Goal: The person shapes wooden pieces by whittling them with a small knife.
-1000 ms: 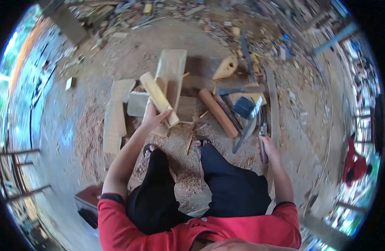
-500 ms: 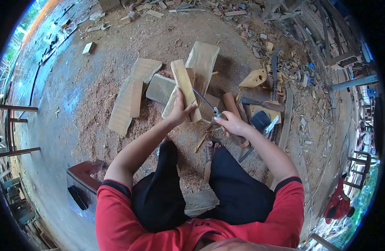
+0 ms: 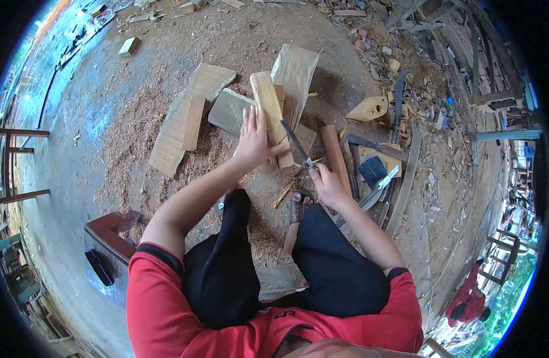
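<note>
My left hand (image 3: 255, 143) lies against the left side of a pale, narrow piece of wood (image 3: 265, 89), its fingers stretched out and the thumb apart. That piece leans upright over other blocks, among them a grey-brown block (image 3: 233, 112) at its left and a long pale block (image 3: 295, 74) behind. In my closed right hand (image 3: 330, 188) is the handle of a hand tool with a narrow dark blade (image 3: 295, 142); whether it is a knife or a file I cannot tell. The blade slants up and left, its tip close to the wood's right edge.
Boards (image 3: 182, 134) lie at left over wood shavings. To the right are a reddish wood bar (image 3: 334, 156), a carved block with a hole (image 3: 368, 109), machete-like blades (image 3: 400, 98) and a black mallet-like head (image 3: 372, 171). Another person (image 3: 467, 301) is at far right.
My left hand's fingers have straightened from their grip on the wood. My right hand has drawn slightly down, and the blade now shows its broad side. The view has shifted a little.
</note>
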Motion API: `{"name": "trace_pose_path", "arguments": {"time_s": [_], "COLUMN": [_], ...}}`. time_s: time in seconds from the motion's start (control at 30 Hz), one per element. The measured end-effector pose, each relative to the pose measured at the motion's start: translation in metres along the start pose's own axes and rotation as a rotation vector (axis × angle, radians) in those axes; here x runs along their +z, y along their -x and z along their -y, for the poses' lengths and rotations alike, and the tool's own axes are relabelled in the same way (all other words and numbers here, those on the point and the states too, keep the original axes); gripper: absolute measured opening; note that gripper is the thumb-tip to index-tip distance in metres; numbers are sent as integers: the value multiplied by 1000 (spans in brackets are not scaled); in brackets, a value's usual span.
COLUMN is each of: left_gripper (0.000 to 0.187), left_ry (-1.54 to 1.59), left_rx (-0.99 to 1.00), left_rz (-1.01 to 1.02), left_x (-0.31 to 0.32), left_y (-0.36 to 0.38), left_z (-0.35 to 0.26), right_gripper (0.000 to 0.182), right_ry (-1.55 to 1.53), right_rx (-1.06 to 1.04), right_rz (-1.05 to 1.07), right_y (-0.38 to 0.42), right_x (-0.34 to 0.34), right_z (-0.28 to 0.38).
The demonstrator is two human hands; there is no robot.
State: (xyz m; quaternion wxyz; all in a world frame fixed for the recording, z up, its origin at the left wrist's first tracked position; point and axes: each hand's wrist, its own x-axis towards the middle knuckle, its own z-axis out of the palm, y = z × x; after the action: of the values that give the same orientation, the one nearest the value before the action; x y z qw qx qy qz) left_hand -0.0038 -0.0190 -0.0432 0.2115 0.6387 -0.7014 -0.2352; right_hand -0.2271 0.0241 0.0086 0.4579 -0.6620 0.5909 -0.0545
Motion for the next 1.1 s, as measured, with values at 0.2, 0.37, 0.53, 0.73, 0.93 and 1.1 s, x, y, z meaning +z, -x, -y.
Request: {"name": "trace_pose_path", "arguments": {"time_s": [0.2, 0.37, 0.53, 0.73, 0.93, 1.1], "left_gripper": [117, 123, 127, 127, 128, 126], "left_ry": [91, 189, 177, 187, 139, 168], "left_rx": [81, -2, -49, -38, -49, -26], "left_rz": [37, 122, 198, 197, 220, 208], "left_x": [-3, -1, -3, -6, -6, -7], "left_y": [-16, -21, -25, -26, -27, -26], "left_z": [13, 17, 11, 10, 10, 10], "right_gripper": [39, 39, 41, 41, 40, 41], "right_ry": [225, 320, 398, 418, 436, 391], "right_rx": [-77, -14, 54, 62, 78, 55], "right_rz": [-101, -123, -97, -106, -114, -118], "right_y": [-8, -16, -27, -26, -23, -29], "right_x": [1, -3, -9, -6, 0, 2], "right_z": [3, 29, 39, 43, 49, 42]}}
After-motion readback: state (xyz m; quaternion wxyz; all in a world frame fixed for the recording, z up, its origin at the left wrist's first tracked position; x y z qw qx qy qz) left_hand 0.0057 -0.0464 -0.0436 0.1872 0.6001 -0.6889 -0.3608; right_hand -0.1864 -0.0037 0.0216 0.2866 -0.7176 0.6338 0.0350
